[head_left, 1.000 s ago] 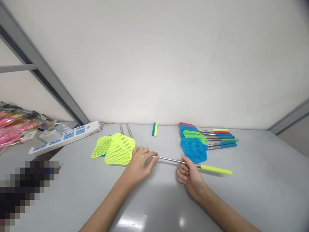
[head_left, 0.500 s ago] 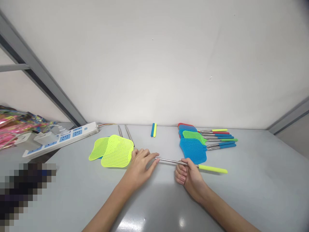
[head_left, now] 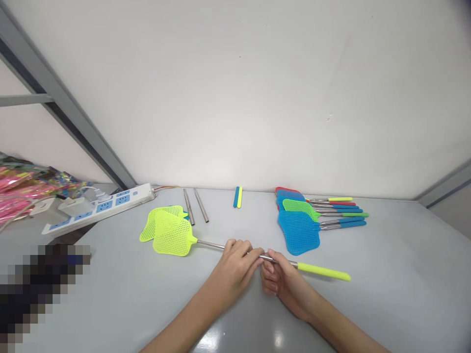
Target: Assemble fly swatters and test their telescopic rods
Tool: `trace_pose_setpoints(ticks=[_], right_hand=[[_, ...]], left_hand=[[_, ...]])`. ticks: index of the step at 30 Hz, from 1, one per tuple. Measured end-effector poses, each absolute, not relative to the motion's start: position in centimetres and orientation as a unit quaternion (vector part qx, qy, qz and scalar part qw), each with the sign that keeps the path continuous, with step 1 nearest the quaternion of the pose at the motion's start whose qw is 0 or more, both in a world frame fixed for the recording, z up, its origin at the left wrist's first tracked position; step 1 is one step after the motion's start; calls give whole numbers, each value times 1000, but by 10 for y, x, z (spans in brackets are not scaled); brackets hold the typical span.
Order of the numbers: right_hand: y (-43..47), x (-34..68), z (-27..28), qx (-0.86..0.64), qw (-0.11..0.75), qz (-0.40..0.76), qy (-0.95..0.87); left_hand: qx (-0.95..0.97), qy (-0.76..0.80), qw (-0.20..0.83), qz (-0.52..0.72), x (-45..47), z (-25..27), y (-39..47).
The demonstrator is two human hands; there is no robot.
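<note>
A yellow fly swatter (head_left: 172,237) with a metal telescopic rod and a yellow grip lies across my two hands, its mesh head to the left. My left hand (head_left: 237,262) is closed over the rod, near its middle. Right beside it, my right hand (head_left: 281,274) is closed around the rod just short of the yellow grip, thumb on top. Under the swatter's head lies another yellow mesh head (head_left: 150,223), with a bit of blue showing behind it. Two loose metal rods (head_left: 201,206) rest behind these heads.
A blue and a yellow grip sleeve (head_left: 239,197) lie by the wall. To the right is a pile of assembled swatters (head_left: 300,233) in blue, green and red. A power strip (head_left: 106,208) with plugs and pink packaged goods (head_left: 22,189) are at left.
My left hand has slid right along the rod, from beside the swatter's head to next to my right hand. The head's neck and more rod now show. The view has shifted slightly.
</note>
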State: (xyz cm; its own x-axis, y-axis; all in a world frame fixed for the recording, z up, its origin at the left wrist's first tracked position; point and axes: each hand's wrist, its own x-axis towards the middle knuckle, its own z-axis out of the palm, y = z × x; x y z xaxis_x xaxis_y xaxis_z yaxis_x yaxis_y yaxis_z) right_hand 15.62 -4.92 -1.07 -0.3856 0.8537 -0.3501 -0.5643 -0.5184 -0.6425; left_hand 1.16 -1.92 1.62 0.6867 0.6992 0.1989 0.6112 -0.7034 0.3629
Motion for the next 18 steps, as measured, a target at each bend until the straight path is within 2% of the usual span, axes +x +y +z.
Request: trace_pose_setpoints(ticks=[18], right_hand=[[-48,155,-12,-353,446,797,-201]], left_hand=[[884,397,132,208,12,10,-18]])
